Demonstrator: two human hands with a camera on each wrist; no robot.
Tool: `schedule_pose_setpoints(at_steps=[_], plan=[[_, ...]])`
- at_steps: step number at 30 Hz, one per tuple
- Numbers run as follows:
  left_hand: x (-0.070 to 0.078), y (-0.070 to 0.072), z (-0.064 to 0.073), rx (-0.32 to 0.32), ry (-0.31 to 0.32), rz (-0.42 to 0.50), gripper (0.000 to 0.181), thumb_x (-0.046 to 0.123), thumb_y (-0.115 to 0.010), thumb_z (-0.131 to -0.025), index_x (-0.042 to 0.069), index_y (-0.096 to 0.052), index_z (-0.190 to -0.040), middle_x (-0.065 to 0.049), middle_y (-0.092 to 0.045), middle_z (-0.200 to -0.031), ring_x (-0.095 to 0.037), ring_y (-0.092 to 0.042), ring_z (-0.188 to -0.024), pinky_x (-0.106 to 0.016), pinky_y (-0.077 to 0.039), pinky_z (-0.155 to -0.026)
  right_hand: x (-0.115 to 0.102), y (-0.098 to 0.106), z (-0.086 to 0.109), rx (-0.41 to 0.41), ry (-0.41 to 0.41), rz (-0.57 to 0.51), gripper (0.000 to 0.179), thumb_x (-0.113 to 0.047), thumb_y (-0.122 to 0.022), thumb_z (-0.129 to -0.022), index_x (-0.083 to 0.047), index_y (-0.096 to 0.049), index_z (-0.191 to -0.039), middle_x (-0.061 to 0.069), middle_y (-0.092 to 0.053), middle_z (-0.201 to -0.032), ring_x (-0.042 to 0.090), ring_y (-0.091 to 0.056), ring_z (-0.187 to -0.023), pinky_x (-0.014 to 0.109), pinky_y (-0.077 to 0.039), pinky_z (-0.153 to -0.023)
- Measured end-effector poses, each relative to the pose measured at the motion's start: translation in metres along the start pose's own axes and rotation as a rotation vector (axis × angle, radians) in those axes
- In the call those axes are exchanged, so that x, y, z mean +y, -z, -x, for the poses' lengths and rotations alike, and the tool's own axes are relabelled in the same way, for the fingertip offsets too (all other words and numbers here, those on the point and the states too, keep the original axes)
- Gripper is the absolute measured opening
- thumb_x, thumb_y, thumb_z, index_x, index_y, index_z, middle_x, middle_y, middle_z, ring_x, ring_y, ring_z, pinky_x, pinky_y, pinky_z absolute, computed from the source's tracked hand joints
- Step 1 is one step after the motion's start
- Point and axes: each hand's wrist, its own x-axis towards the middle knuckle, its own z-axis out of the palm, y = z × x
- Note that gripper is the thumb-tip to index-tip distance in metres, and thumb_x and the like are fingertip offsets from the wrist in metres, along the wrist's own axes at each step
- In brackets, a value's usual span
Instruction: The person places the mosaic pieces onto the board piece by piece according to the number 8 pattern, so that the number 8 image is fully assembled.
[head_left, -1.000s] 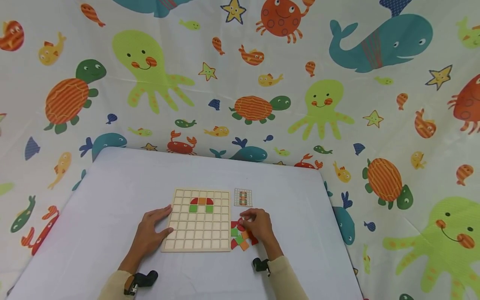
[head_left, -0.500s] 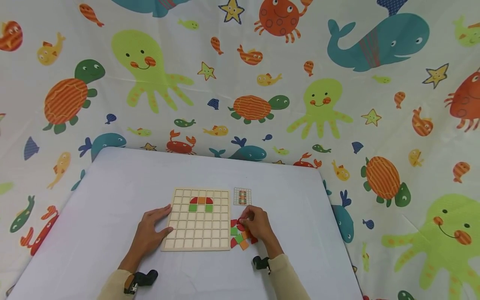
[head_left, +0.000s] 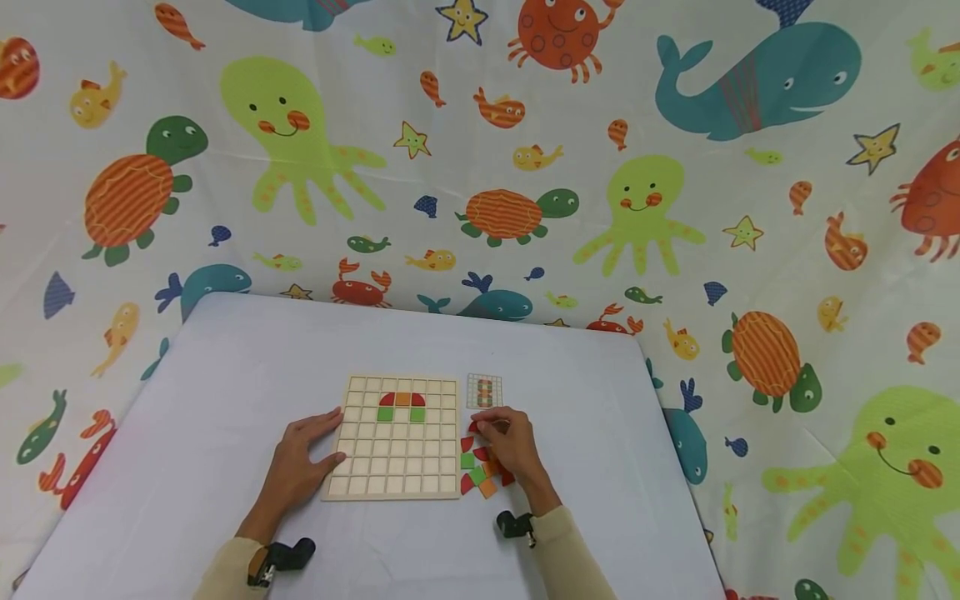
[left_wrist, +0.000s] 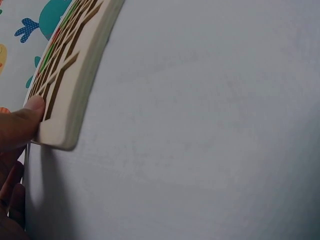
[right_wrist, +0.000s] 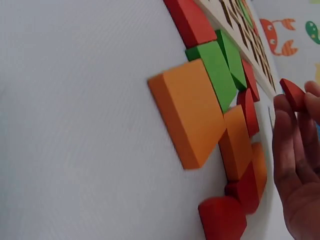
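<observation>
A square wooden grid board (head_left: 393, 468) lies on the white table. On it sit an orange square (head_left: 402, 399), two red quarter-rounds (head_left: 417, 401) and two green squares (head_left: 386, 414). My left hand (head_left: 298, 467) rests at the board's left edge, its fingers extended; the left wrist view shows the thumb (left_wrist: 33, 111) on the frame near a corner. Above the loose pieces, my right hand (head_left: 516, 446) pinches a red curved piece (right_wrist: 294, 94) between thumb and fingertips, just right of the board.
Loose red, green and orange pieces (head_left: 477, 476) lie in a cluster by the board's right side. Beyond them is a small pattern card (head_left: 472, 402) printed with a coloured figure on a grid. A cloth with sea animals (head_left: 360, 192) hangs behind the table.
My right hand has lifted a red piece from the cluster and moved slightly up and left towards the card. My left hand and the board have stayed in place.
</observation>
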Motion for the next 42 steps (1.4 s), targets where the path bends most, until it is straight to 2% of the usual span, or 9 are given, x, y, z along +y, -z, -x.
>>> schedule_pose_setpoints(at_steps=[5,7,13,17,24,30,33,37,42], plan=[[0.001,0.001,0.000,-0.009,0.013,0.004,0.071,0.004,-0.085,-0.086,0.004,-0.057,-0.152,-0.019,-0.056,-0.158,-0.044,-0.042,-0.145,-0.071,-0.036,-0.118,-0.005,-0.004,-0.001,0.004,-0.059,-0.112,0.016,-0.010,-0.068,-0.103,-0.008,-0.079,-0.115,0.016,-0.078,-0.107,0.027,-0.079,-0.085,0.031,-0.067,-0.079],[0.001,0.001,0.000,-0.010,0.013,0.006,0.071,0.004,-0.085,-0.086,0.004,-0.057,-0.152,-0.019,-0.056,-0.158,-0.044,-0.042,-0.144,-0.071,-0.036,-0.118,-0.005,-0.006,-0.002,0.008,-0.063,-0.134,0.016,-0.008,-0.067,-0.103,-0.007,-0.079,-0.114,0.017,-0.077,-0.109,0.027,-0.080,-0.084,0.032,-0.067,-0.079],[-0.001,-0.001,0.000,0.001,0.001,-0.004,0.071,0.006,-0.085,-0.086,0.005,-0.057,-0.152,-0.020,-0.057,-0.157,-0.043,-0.043,-0.143,-0.072,-0.037,-0.116,-0.008,-0.009,-0.003,0.016,-0.071,-0.069,0.019,-0.008,-0.070,-0.101,-0.016,-0.081,-0.114,0.009,-0.072,-0.123,0.020,-0.075,-0.096,0.029,-0.065,-0.082],[-0.001,-0.001,0.000,0.001,0.002,0.001,0.071,0.006,-0.085,-0.086,0.005,-0.057,-0.152,-0.019,-0.057,-0.157,-0.043,-0.043,-0.143,-0.071,-0.037,-0.116,-0.010,-0.010,-0.003,0.002,-0.086,-0.054,0.023,-0.006,-0.075,-0.096,-0.017,-0.082,-0.116,0.007,-0.070,-0.125,0.018,-0.073,-0.099,0.027,-0.064,-0.081],[0.000,0.000,0.001,0.013,-0.017,0.009,0.071,0.005,-0.086,-0.085,0.004,-0.058,-0.151,-0.019,-0.057,-0.157,-0.043,-0.044,-0.142,-0.071,-0.036,-0.115,-0.014,-0.015,-0.001,0.001,0.009,-0.025,0.020,-0.012,-0.082,-0.093,-0.010,-0.083,-0.113,0.012,-0.072,-0.117,0.018,-0.074,-0.095,0.025,-0.063,-0.074],[0.000,-0.001,0.001,0.024,-0.025,0.013,0.070,0.003,-0.085,-0.085,0.003,-0.059,-0.150,-0.019,-0.058,-0.156,-0.043,-0.045,-0.141,-0.070,-0.037,-0.115,-0.020,-0.021,0.000,-0.036,0.004,-0.016,0.024,-0.008,-0.080,-0.093,-0.012,-0.082,-0.117,0.006,-0.071,-0.119,0.016,-0.072,-0.097,0.029,-0.065,-0.074],[-0.001,-0.002,0.001,0.024,-0.024,0.014,0.070,0.003,-0.086,-0.085,0.003,-0.059,-0.150,-0.019,-0.058,-0.156,-0.043,-0.045,-0.142,-0.070,-0.037,-0.115,-0.022,-0.024,0.000,-0.053,0.019,-0.020,0.024,-0.006,-0.080,-0.093,-0.012,-0.082,-0.116,0.008,-0.071,-0.120,0.017,-0.072,-0.099,0.034,-0.066,-0.075],[0.000,-0.002,0.001,0.021,-0.019,0.015,0.070,0.004,-0.085,-0.085,0.003,-0.058,-0.150,-0.019,-0.057,-0.157,-0.043,-0.044,-0.142,-0.070,-0.037,-0.116,-0.022,-0.028,-0.001,-0.053,0.070,-0.013,0.022,-0.009,-0.081,-0.093,-0.013,-0.083,-0.114,0.010,-0.072,-0.117,0.018,-0.072,-0.094,0.040,-0.068,-0.073],[0.000,-0.002,0.002,0.017,-0.011,0.015,0.070,0.003,-0.085,-0.086,0.003,-0.058,-0.151,-0.018,-0.057,-0.157,-0.043,-0.044,-0.143,-0.070,-0.036,-0.116,-0.020,-0.037,-0.005,-0.054,0.150,-0.011,0.018,-0.017,-0.078,-0.097,-0.012,-0.082,-0.114,0.011,-0.077,-0.108,0.025,-0.078,-0.083,0.039,-0.067,-0.065]])
